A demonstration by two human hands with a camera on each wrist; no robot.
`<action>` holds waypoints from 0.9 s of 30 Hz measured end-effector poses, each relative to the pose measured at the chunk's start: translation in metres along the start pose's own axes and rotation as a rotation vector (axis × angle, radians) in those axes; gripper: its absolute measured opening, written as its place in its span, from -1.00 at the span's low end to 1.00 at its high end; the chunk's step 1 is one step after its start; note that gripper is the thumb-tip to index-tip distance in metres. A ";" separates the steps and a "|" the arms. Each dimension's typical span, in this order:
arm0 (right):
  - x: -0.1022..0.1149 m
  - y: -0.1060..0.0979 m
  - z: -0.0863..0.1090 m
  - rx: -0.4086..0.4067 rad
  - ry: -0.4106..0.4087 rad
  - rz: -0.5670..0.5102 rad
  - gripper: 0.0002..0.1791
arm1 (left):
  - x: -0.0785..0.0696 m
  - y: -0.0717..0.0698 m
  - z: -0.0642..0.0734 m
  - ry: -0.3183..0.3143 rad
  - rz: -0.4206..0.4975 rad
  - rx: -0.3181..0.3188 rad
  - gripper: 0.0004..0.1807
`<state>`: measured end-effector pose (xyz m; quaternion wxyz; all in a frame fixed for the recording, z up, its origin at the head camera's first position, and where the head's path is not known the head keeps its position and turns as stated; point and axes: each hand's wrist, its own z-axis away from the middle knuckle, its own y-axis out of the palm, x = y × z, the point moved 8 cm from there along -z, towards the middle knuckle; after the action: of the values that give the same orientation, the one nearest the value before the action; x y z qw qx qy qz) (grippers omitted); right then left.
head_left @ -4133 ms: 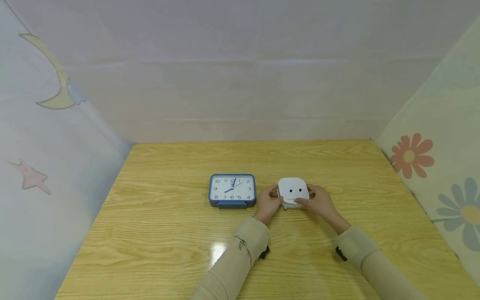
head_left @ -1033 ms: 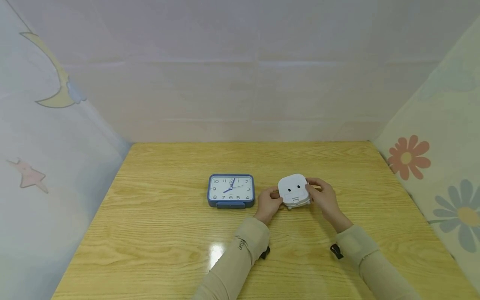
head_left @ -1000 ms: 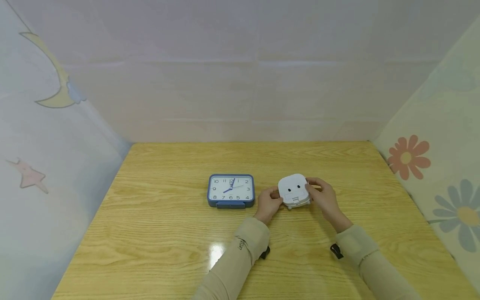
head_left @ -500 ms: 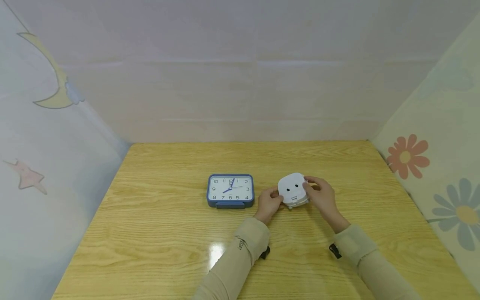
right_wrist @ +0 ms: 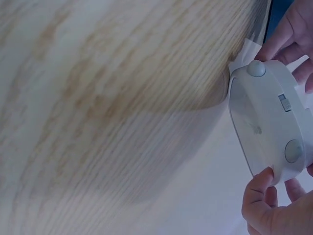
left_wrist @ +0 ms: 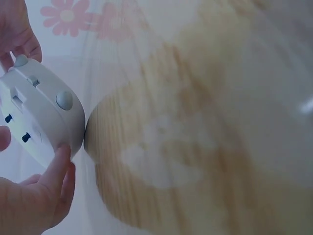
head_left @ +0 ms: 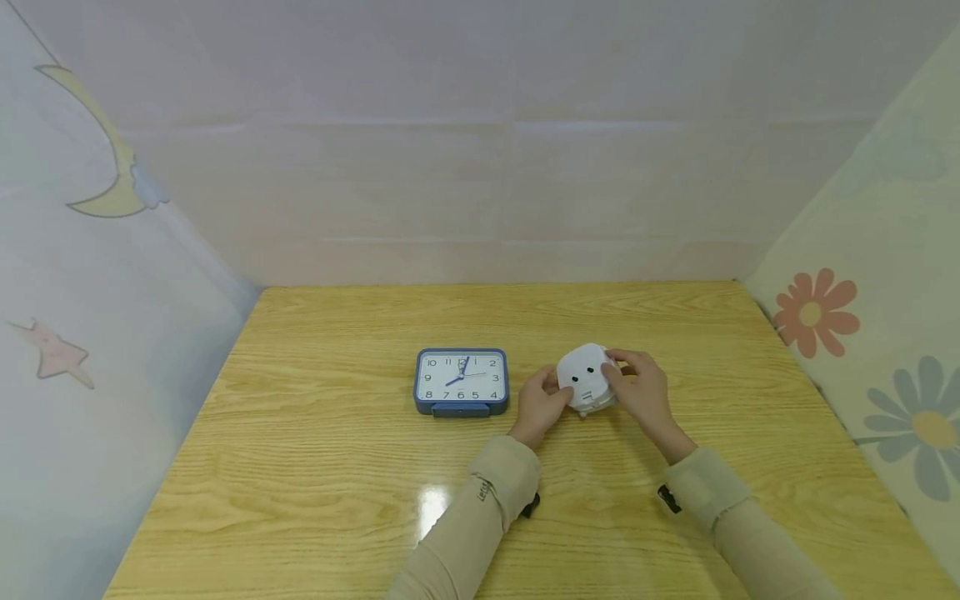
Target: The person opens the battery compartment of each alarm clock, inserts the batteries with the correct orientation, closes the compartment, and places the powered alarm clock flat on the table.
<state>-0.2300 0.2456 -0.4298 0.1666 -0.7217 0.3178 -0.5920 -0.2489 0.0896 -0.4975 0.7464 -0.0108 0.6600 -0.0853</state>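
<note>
A small white clock [head_left: 574, 360] lies tilted with its back up on the table, two black knobs like eyes showing. My left hand [head_left: 538, 412] grips its left side, thumb on the back. On the other side my right hand [head_left: 647, 398] holds the upper right edge, its thumb beside one knob. Two round feet and a small switch show along the clock's underside [right_wrist: 266, 110] in the right wrist view, above a clear front cover turned toward the table. The left wrist view shows a left fingertip [left_wrist: 61, 154] pressed to the rim.
A blue rectangular clock [head_left: 461, 380] lies face up to the left of my left hand. The wooden table [head_left: 315, 467] is bounded by a pale back wall [head_left: 502, 200] and printed cloth sides with a moon and flowers.
The white clock has turned counter-clockwise and risen slightly in view. My right hand has shifted from its lower right up to its upper right edge. The blue clock stays put.
</note>
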 end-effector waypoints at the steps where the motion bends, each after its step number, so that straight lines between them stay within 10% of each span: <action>1: 0.001 0.000 0.000 -0.002 -0.009 0.004 -0.66 | -0.002 0.000 0.000 0.013 -0.002 0.008 -0.45; 14: 0.011 0.001 -0.002 0.001 -0.099 0.011 -0.66 | -0.028 0.009 0.012 0.309 -0.108 0.195 -0.30; 27: 0.009 0.003 -0.001 0.003 -0.095 -0.068 -0.74 | -0.027 0.010 0.012 0.228 -0.185 0.211 -0.29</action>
<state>-0.2310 0.2381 -0.4245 0.1625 -0.7590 0.2841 -0.5629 -0.2391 0.1024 -0.4708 0.6524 0.0166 0.7240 -0.2233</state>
